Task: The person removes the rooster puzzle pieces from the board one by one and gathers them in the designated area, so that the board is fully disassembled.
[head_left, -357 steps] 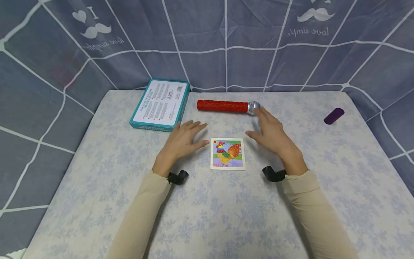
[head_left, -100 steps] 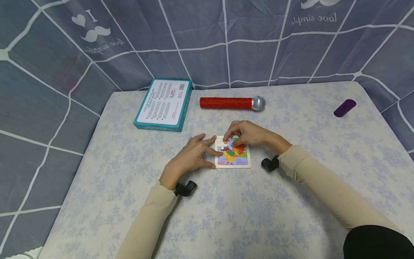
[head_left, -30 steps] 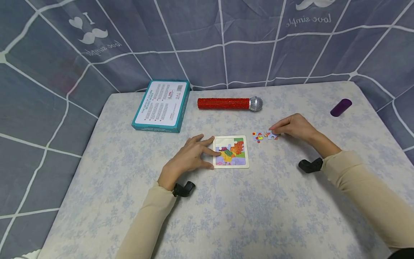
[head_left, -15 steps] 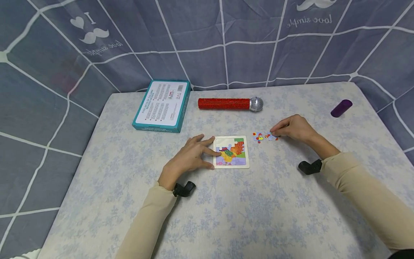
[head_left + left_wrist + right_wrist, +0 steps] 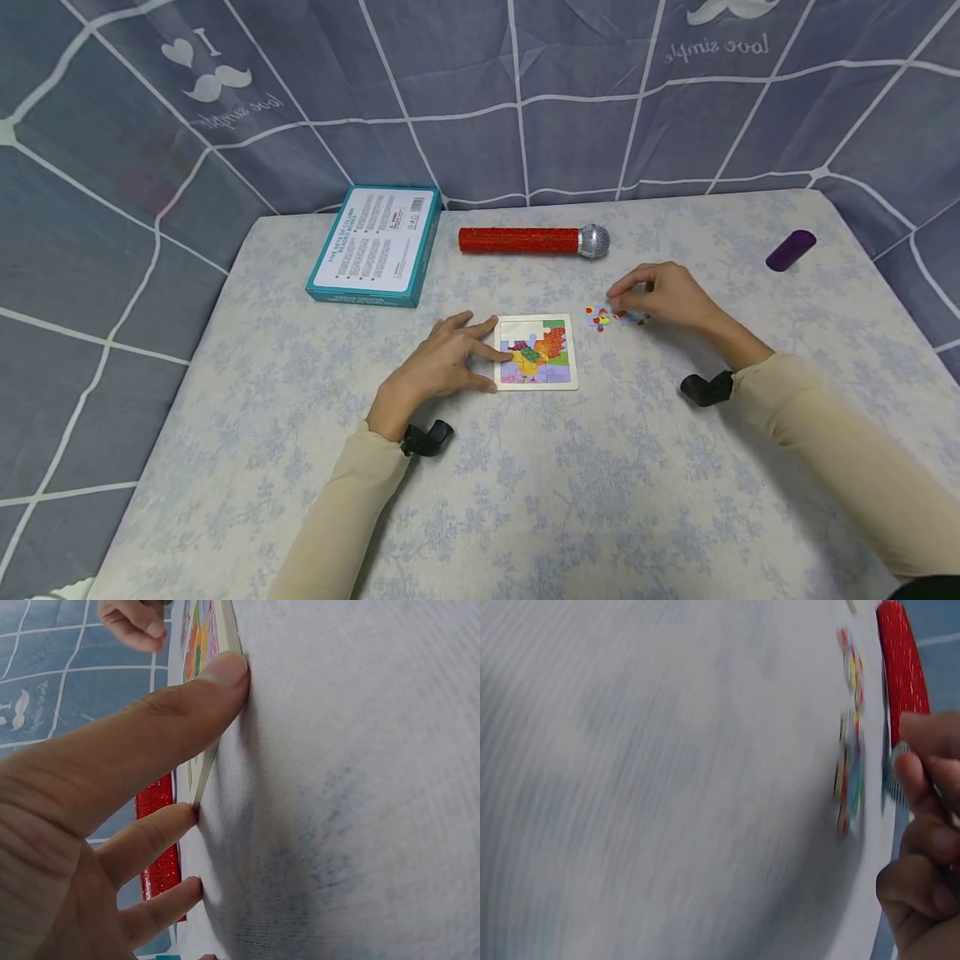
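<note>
Gridded curtain [image 5: 457,71] behind — pale floral tablecloth [image 5: 585,500] under the puzzle [image 5: 534,381].

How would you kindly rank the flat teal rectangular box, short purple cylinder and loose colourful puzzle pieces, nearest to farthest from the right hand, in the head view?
1. Loose puzzle pieces: close by, slightly left.
2. Purple cylinder: off to the right.
3. Teal box: far left.

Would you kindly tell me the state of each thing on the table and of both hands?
Puzzle board: lying flat, partly filled, upper left bare.
Loose puzzle pieces: out of the board, beside it.
Teal box: lying flat, looks closed.
Red microphone: lying on its side.
Purple cylinder: lying on its side.
Left hand: touching the board.
Right hand: raised near the loose pieces; grip unclear.
</note>
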Demonstrator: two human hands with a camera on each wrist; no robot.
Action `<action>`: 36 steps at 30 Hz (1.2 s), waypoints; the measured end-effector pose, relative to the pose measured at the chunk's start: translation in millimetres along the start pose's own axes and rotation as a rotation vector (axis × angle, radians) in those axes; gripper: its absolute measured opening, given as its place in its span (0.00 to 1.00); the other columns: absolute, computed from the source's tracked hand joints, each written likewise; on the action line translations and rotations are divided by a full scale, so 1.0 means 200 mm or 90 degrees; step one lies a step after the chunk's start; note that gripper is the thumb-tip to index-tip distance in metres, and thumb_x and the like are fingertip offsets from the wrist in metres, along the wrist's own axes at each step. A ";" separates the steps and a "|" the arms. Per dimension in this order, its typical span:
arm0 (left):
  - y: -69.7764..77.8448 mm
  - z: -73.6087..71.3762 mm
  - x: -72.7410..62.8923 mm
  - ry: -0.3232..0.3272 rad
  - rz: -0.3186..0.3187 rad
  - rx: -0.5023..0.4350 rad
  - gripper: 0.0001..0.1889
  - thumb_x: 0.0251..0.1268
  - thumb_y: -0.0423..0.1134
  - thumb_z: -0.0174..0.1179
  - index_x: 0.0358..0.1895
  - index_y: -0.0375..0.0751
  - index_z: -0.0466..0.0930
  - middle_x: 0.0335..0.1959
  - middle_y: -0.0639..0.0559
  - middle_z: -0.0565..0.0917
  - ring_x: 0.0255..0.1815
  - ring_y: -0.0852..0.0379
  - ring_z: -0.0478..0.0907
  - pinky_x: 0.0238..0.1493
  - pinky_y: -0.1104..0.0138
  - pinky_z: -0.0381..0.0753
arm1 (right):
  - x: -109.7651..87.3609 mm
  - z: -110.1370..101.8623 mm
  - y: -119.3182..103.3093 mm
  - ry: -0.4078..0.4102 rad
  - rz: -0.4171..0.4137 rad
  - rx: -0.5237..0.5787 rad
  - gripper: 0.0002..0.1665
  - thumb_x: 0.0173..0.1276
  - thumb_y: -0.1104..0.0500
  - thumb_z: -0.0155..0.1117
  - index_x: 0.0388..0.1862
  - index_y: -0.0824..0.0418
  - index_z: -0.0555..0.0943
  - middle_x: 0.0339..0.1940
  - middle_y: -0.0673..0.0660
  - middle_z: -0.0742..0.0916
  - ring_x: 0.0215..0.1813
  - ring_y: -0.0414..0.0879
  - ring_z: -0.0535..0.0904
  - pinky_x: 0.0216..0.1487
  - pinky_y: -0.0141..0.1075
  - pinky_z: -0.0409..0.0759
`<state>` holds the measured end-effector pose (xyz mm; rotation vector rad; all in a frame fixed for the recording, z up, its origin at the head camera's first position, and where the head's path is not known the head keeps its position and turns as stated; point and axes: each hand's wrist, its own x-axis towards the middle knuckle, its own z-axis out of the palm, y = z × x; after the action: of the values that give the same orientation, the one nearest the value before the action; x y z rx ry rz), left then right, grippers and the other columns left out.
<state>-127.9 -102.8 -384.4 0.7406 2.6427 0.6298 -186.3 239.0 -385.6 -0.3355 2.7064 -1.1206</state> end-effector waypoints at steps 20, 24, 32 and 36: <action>-0.01 0.00 0.00 0.004 -0.001 0.004 0.26 0.46 0.47 0.78 0.54 0.56 0.86 0.75 0.50 0.63 0.77 0.37 0.49 0.73 0.39 0.43 | 0.15 0.23 -0.19 -0.236 -0.195 0.017 0.23 0.54 0.67 0.71 0.51 0.56 0.87 0.49 0.51 0.83 0.34 0.48 0.70 0.36 0.38 0.69; -0.01 0.00 0.00 0.001 0.001 0.009 0.26 0.47 0.47 0.78 0.55 0.57 0.85 0.75 0.50 0.62 0.77 0.37 0.49 0.72 0.38 0.43 | 0.16 0.23 -0.21 -0.253 -0.211 -0.005 0.24 0.53 0.68 0.70 0.51 0.56 0.87 0.48 0.51 0.82 0.37 0.49 0.71 0.37 0.40 0.69; 0.00 -0.01 0.00 0.001 0.002 0.013 0.26 0.47 0.47 0.78 0.54 0.57 0.86 0.75 0.51 0.62 0.77 0.37 0.49 0.73 0.38 0.43 | 0.18 0.23 -0.23 -0.277 -0.240 -0.068 0.23 0.52 0.68 0.69 0.49 0.53 0.87 0.48 0.49 0.81 0.47 0.47 0.72 0.45 0.42 0.69; -0.01 -0.01 0.00 0.000 0.000 0.010 0.26 0.47 0.47 0.78 0.54 0.57 0.86 0.75 0.50 0.62 0.77 0.37 0.49 0.73 0.39 0.43 | 0.18 0.22 -0.25 -0.293 -0.249 -0.094 0.23 0.53 0.68 0.71 0.49 0.53 0.87 0.48 0.49 0.81 0.50 0.47 0.72 0.49 0.42 0.69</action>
<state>-128.6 -104.4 -383.5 0.7458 2.6503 0.6100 -203.4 165.0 -384.5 -1.0420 2.3644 -0.7942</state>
